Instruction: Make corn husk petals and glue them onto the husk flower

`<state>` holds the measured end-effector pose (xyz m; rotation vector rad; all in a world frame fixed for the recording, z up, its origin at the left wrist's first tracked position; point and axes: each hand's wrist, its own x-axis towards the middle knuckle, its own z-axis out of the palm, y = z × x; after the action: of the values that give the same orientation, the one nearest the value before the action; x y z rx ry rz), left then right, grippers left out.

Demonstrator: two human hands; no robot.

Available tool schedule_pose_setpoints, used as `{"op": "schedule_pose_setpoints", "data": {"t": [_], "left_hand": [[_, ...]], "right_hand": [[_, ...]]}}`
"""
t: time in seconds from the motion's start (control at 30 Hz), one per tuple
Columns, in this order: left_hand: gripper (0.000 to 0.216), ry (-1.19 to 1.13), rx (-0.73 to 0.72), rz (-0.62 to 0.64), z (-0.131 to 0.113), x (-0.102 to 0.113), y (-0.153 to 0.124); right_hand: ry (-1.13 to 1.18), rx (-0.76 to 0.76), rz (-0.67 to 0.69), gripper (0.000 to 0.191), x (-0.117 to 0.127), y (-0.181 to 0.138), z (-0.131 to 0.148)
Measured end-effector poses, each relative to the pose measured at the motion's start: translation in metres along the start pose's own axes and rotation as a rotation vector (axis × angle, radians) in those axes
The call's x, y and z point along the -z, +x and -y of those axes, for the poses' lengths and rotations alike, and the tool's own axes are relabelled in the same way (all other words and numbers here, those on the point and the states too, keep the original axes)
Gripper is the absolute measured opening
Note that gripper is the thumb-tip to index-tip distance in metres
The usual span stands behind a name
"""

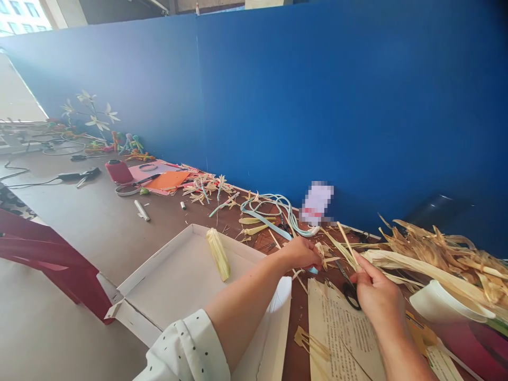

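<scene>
At 4 o'clock, the right hand [377, 288] pinches a thin stick [346, 240]; at 5, the left hand [299, 254] curls, its grip hidden. Pale flowers [97, 124] at 10 look finished; loose husks [444, 248] between 3 and 4 seem unworked.

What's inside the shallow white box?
A pale husk roll lies in the white box. The left forearm and sleeve cover part of its floor; anything beneath is hidden.
</scene>
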<state>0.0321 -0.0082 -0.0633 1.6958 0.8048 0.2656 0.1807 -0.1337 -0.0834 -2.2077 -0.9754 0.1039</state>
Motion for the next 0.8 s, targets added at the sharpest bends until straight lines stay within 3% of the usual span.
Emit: {"op": "schedule_pose_setpoints", "data": {"t": [0.1,0.3,0.43,0.63,0.8], "left_hand": [[0.013,0.284,-0.036,0.026,-0.002,0.009,-0.003],[0.017,0.686,-0.052,-0.021,-0.005,0.018,-0.008],[0.022,0.763,-0.043,0.015,-0.006,0.016,-0.01],[0.023,0.768,-0.03,0.019,-0.008,0.014,-0.013],[0.023,0.733,-0.039,0.04,-0.007,0.014,-0.013]], "right_hand": [[0.102,0.033,0.033,0.049,-0.001,0.0,-0.001],[0.006,0.085,0.333,0.034,-0.007,-0.009,0.009],[-0.104,0.121,0.47,0.027,-0.013,-0.016,0.01],[-0.213,0.135,0.476,0.013,-0.022,-0.019,0.007],[-0.184,0.139,0.474,0.013,-0.023,-0.017,0.004]]}}
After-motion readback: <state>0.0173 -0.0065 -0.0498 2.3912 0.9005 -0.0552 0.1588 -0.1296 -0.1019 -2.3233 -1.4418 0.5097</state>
